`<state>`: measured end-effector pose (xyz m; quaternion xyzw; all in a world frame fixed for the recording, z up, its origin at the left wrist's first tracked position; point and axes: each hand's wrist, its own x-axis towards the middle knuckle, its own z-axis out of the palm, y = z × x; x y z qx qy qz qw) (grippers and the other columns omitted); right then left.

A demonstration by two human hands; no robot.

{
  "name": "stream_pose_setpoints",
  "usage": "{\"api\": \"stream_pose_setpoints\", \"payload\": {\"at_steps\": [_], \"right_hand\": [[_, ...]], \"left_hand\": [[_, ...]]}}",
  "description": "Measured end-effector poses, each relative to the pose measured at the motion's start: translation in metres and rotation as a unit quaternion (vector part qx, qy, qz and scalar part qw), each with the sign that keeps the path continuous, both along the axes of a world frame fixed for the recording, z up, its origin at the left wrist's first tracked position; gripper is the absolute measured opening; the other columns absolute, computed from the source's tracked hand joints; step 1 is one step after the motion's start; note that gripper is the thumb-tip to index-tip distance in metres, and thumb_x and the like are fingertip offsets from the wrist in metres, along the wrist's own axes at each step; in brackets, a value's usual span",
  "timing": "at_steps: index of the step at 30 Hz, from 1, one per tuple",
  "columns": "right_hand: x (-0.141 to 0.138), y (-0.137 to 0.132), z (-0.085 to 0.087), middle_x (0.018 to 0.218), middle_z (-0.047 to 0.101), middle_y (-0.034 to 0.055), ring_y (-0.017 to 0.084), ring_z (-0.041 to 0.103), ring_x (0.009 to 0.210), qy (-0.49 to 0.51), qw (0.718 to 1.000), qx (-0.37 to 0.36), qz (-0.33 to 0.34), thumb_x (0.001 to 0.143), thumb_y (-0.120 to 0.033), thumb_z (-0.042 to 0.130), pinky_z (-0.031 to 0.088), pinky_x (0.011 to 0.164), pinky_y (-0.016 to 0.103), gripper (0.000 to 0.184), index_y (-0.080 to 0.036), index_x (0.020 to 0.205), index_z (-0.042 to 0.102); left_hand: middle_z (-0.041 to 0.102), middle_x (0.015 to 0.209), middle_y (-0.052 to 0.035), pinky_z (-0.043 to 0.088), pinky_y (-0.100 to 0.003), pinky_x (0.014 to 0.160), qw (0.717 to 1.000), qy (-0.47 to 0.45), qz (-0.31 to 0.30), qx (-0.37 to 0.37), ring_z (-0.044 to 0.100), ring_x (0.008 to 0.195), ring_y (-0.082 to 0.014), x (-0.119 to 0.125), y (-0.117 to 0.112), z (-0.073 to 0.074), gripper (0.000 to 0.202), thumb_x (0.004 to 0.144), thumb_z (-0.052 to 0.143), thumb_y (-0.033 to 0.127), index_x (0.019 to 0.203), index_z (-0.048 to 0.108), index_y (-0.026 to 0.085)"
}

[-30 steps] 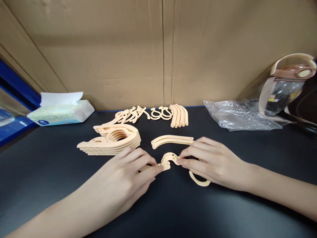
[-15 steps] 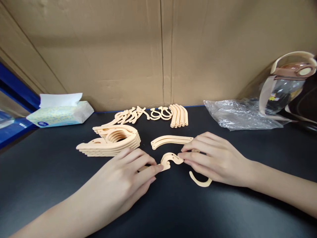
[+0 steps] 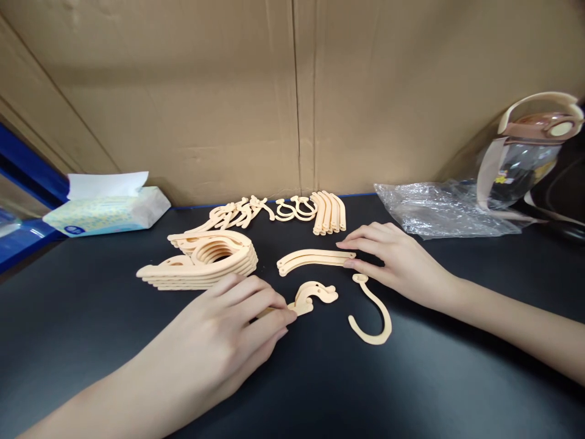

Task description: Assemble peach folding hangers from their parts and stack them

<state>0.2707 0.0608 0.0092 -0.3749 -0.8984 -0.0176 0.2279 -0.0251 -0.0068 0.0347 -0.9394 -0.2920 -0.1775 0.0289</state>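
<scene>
My left hand (image 3: 249, 332) is closed on a cream plastic folding-hanger body (image 3: 313, 297), its curved end sticking out past my fingertips; the rest is hidden under the hand. My right hand (image 3: 388, 259) has its thumb and fingers apart around the right end of a pair of curved hanger arms (image 3: 315, 259) lying side by side. The thumb tip is at that end; whether it touches, I cannot tell. Below my right hand a cream hanger hook (image 3: 386, 314) lies loose on the black table (image 3: 329, 390).
Folded hangers form a stack (image 3: 201, 274) left of centre. Behind it lie a heap of loose hooks (image 3: 235, 213), two more hooks (image 3: 295, 209) and several curved arms (image 3: 329, 212). A tissue pack (image 3: 109, 210), a clear plastic bag (image 3: 439, 210) and a bottle (image 3: 521, 158) stand near the cardboard wall (image 3: 205, 103).
My right hand has left the hanger body and moved up to the curved arms, its fingers spreading. The loose hook is now fully uncovered. My left hand keeps its hold.
</scene>
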Motion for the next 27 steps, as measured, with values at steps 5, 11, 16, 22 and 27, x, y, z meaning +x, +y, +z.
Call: {"api": "stream_pose_setpoints", "payload": {"at_steps": [5,11,16,22,27], "right_hand": [[0.000,0.000,-0.001,0.105,0.074,0.0053,0.022,0.063,0.097,-0.016,1.000,-0.012,-0.010,0.103,-0.030,0.052,0.042,0.087,0.039,0.024,-0.018,0.111,0.072],[0.002,0.002,-0.002,0.106,0.073,0.0066,0.023,0.064,0.095,-0.015,0.999,0.001,-0.042,0.100,-0.036,0.056,0.044,0.086,0.041,0.026,-0.018,0.112,0.071],[0.002,0.003,-0.001,0.105,0.068,0.0081,0.023,0.063,0.095,-0.040,0.998,-0.025,-0.036,0.102,-0.037,0.052,0.047,0.085,0.040,0.029,-0.018,0.115,0.069],[-0.001,0.001,0.000,0.101,0.067,0.0077,0.023,0.062,0.092,-0.041,0.998,-0.029,-0.026,0.103,-0.034,0.048,0.045,0.084,0.039,0.024,-0.018,0.103,0.066],[0.001,0.001,0.006,0.093,0.066,0.0044,0.020,0.059,0.084,0.024,0.999,0.009,-0.036,0.097,-0.026,0.054,0.042,0.079,0.036,0.011,-0.019,0.093,0.062]], "left_hand": [[0.072,0.099,-0.0006,0.042,-0.035,0.089,0.999,0.015,0.001,0.035,0.062,0.092,-0.0179,0.000,-0.001,0.000,0.035,0.108,0.032,0.017,0.111,0.067,0.022],[0.074,0.104,-0.0011,0.043,-0.035,0.087,0.995,0.071,-0.028,0.061,0.064,0.094,-0.0184,-0.003,0.000,0.011,0.032,0.106,0.035,0.015,0.119,0.064,0.019],[0.076,0.102,-0.0027,0.044,-0.036,0.084,0.994,0.072,-0.039,0.071,0.065,0.089,-0.0189,-0.001,0.000,0.011,0.032,0.104,0.036,0.010,0.118,0.065,0.015],[0.077,0.097,-0.0059,0.045,-0.037,0.080,0.990,0.071,-0.041,0.113,0.065,0.084,-0.0211,-0.001,-0.003,0.009,0.034,0.101,0.038,0.008,0.113,0.070,0.011],[0.076,0.105,-0.0072,0.046,-0.037,0.080,0.990,0.094,-0.022,0.102,0.066,0.090,-0.0226,0.000,-0.002,0.006,0.039,0.102,0.034,0.011,0.120,0.069,0.010]]}}
